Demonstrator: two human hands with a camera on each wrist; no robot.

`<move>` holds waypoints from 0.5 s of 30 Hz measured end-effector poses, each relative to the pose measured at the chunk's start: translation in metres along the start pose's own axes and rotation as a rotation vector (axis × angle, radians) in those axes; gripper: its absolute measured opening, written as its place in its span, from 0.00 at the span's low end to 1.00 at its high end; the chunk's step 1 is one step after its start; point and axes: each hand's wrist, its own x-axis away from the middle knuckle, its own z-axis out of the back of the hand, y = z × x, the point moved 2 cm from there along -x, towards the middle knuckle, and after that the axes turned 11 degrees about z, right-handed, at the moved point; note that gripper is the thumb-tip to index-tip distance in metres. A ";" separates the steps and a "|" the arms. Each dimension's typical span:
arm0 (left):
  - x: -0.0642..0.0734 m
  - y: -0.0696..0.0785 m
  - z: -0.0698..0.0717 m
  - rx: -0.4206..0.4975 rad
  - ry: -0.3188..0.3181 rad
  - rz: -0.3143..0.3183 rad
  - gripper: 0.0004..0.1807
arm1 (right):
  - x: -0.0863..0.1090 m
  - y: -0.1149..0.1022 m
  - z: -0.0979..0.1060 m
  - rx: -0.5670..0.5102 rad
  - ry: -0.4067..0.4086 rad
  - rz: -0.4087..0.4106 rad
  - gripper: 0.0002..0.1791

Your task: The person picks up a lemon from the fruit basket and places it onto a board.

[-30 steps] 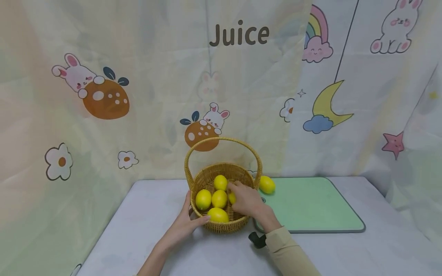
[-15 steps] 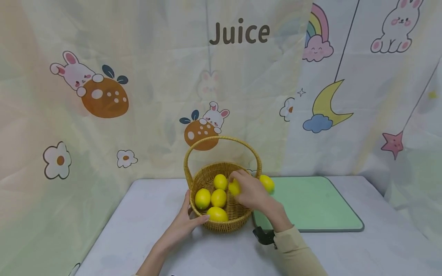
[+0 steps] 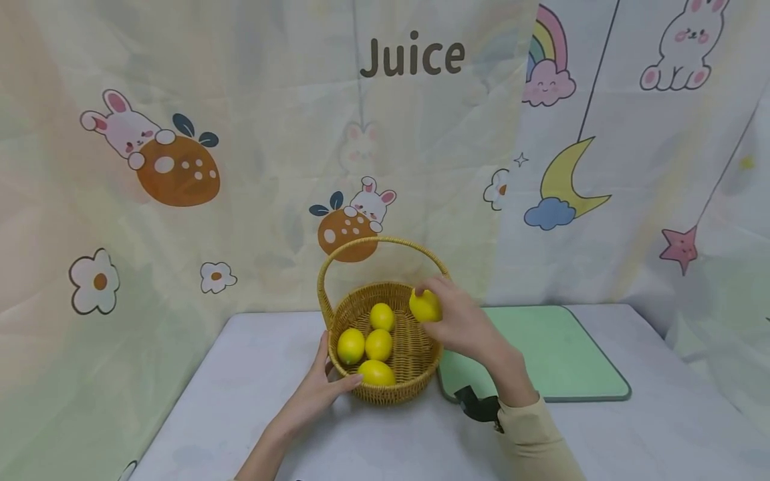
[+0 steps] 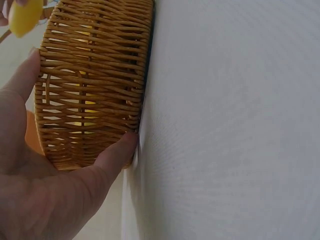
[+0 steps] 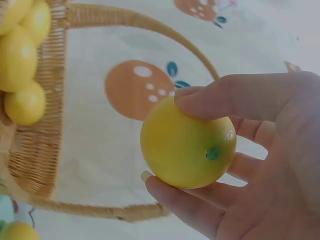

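Observation:
A yellow woven wicker basket (image 3: 394,395) with a tall arched handle stands on the table. Several lemons (image 3: 378,345) lie inside, towards its left and front. My left hand (image 3: 315,393) grips the basket's left side, thumb at the front rim; in the left wrist view the hand (image 4: 55,195) spans the woven wall (image 4: 95,75) from rim to base. Over the basket's right side, my right hand (image 3: 466,324) holds one lemon (image 3: 424,305) in the air. The right wrist view shows this lemon (image 5: 182,142) between thumb and fingers, its green stem spot facing the camera.
A green cutting board (image 3: 559,354) with a grey edge lies right of the basket, partly behind my right arm. Another lemon (image 5: 20,233) shows by the board in the right wrist view. A printed cloth (image 3: 259,153) hangs behind the white table (image 3: 240,374).
My right hand has lifted a lemon from the basket's right side, moving up and rightward with it. The left hand stays on the basket. The lemon on the board is now hidden in the head view.

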 end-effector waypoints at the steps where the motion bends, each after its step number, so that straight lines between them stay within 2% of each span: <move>1: 0.000 0.000 0.000 0.000 -0.001 -0.002 0.67 | 0.001 0.000 0.003 -0.002 0.013 0.003 0.24; 8: 0.000 0.001 0.000 -0.005 0.003 -0.005 0.66 | 0.009 0.004 0.025 -0.017 0.087 -0.019 0.26; 15: -0.001 -0.002 0.000 -0.007 0.005 0.012 0.66 | 0.016 0.020 0.040 -0.032 0.135 -0.049 0.26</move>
